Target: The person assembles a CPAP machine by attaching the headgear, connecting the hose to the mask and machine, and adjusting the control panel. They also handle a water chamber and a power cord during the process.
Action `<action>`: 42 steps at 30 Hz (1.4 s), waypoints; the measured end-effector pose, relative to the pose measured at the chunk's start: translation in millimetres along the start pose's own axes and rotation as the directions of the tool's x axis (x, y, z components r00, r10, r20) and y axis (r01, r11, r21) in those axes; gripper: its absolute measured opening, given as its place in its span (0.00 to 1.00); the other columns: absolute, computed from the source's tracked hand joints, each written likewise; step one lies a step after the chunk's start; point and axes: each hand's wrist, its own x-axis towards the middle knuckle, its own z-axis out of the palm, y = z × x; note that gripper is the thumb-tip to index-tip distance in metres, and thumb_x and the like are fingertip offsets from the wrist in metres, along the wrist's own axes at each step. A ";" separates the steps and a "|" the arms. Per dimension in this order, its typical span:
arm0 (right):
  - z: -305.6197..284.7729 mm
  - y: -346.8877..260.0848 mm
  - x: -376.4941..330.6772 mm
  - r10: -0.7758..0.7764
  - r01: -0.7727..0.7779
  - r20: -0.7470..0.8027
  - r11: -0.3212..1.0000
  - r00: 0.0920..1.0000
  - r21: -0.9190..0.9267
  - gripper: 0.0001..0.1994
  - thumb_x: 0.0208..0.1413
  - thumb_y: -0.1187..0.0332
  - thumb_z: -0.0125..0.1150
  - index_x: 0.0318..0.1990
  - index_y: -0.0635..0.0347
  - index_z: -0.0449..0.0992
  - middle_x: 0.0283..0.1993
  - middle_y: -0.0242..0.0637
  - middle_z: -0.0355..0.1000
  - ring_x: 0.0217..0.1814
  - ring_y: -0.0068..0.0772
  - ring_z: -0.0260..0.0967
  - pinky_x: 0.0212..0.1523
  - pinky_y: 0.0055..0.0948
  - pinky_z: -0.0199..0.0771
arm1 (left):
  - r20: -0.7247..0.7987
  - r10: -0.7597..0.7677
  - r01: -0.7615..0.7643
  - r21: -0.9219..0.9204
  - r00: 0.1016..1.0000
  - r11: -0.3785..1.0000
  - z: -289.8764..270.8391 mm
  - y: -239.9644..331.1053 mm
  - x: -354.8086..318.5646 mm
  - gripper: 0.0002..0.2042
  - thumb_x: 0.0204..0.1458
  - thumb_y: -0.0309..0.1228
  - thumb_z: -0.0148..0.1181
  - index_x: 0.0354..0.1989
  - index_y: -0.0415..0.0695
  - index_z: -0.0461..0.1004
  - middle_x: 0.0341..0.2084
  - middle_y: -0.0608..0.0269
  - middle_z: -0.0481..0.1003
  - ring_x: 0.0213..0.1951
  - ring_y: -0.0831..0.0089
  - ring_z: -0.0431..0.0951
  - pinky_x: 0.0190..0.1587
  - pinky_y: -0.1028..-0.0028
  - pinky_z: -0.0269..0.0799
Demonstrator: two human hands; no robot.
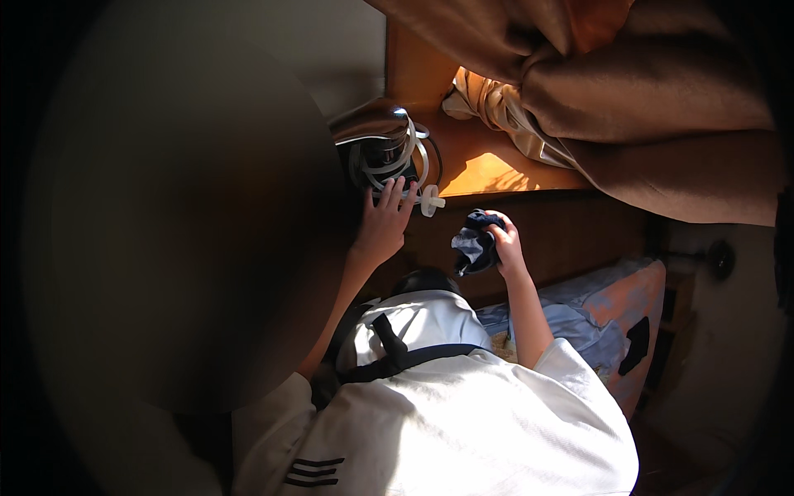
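Observation:
In my right hand (507, 241) is a bunched dark blue and grey patterned cloth (475, 245), pinched between thumb and fingers with its loose end hanging to the left. My left hand (385, 217) reaches up to the ledge, fingers stretched out and apart. Its fingertips rest at the front of a shiny dark rounded appliance (370, 124), whose exact kind I cannot make out. Loops of a pale tube or cord (424, 157) lie around that appliance. A whitish disc-shaped fitting (430, 201) sits at the ledge's edge, just right of my left fingertips.
The orange-brown wooden ledge (488, 169) is partly sunlit. Brown curtains (645, 99) drape over its right side. Lower right is a bed with a patterned cover (637, 285), light blue fabric (591, 335) and a black cloth (635, 345). A dark blurred shape covers the left.

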 end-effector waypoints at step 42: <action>161.0 -12.4 74.3 -0.169 0.154 0.196 0.984 0.966 0.088 0.27 0.50 0.74 0.62 0.58 0.65 0.63 0.53 0.46 0.68 0.54 0.36 0.68 0.53 0.31 0.69 | -0.621 -0.427 0.063 -0.518 0.657 0.853 104.2 -126.4 9.8 0.13 0.46 0.26 0.65 0.40 0.39 0.73 0.39 0.56 0.75 0.41 0.60 0.76 0.47 0.64 0.73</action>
